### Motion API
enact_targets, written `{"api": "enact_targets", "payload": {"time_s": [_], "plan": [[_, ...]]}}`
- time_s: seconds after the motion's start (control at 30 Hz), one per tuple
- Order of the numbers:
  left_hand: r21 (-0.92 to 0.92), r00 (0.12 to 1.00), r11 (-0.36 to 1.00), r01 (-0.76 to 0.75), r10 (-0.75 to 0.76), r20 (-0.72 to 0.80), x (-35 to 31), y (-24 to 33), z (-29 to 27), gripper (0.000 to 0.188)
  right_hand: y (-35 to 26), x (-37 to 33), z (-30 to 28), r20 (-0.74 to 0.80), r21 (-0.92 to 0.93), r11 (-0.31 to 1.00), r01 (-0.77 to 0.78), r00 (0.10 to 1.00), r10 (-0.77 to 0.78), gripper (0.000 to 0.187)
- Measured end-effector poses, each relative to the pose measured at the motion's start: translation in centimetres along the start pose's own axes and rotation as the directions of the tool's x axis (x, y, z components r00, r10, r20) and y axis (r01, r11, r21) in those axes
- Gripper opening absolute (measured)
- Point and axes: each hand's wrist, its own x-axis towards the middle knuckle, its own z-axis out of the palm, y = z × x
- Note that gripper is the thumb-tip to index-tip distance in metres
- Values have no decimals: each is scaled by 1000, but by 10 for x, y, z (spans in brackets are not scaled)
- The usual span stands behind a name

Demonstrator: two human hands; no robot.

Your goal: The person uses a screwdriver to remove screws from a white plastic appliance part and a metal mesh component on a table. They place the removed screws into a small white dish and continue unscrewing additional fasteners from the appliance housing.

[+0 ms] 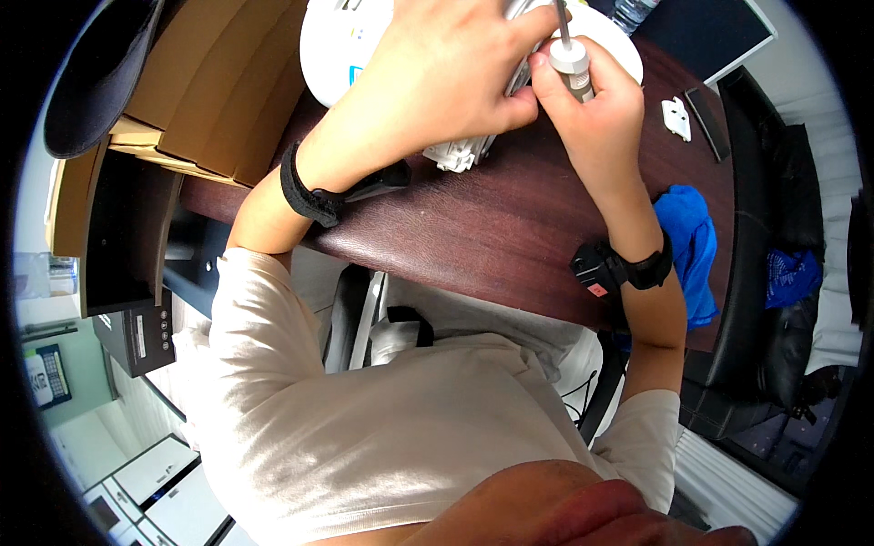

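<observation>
1. Fingers of the right hand are closed around the grey barrel and white collar of a screwdriver-like tool; the lower fingers are hidden.
2. The left hand is laid over a white plastic assembly. Thumb and forefinger are parted to either side, the piece apparently clamped between; underside contact not seen.
3. Tool held just right of the assembly. Metal shaft pointed toward the top of the view, leaning slightly left; its far end is cut off, and tilt in depth cannot be told.
4. Assembly placed over the dark table, whether rested or lifted unclear. Long axis run from lower left to upper right; near end pointed bodyward.
5. Step, as judged: tool being handled at the assembly, which is steadied by the left hand. A firm hold and a well-aligned shaft seem called for next.
6. Farther out: a white round tray is partly covered by the hands; a blue cloth is draped near the right forearm.
</observation>
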Motion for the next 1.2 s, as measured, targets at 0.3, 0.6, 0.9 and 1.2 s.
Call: {"api": "enact_targets", "payload": {"time_s": [0.3,0.6,0.9,1.2], "plan": [[65,1000,998,-10,12,-25,-2,0,3,60,14,4,0,13,-147,941,304,952,-305,22],[36,1000,999,-15,16,-12,-1,-1,2,63,16,0,1,-33,-92,983,156,987,-159,18],[38,1000,999,-18,19,-25,-1,0,2,60,-4,0,-1,102,132,933,-336,940,324,19],[9,1000,1000,8,-8,22,0,0,1,59,-3,0,1,65,116,966,-233,972,227,15]]}}
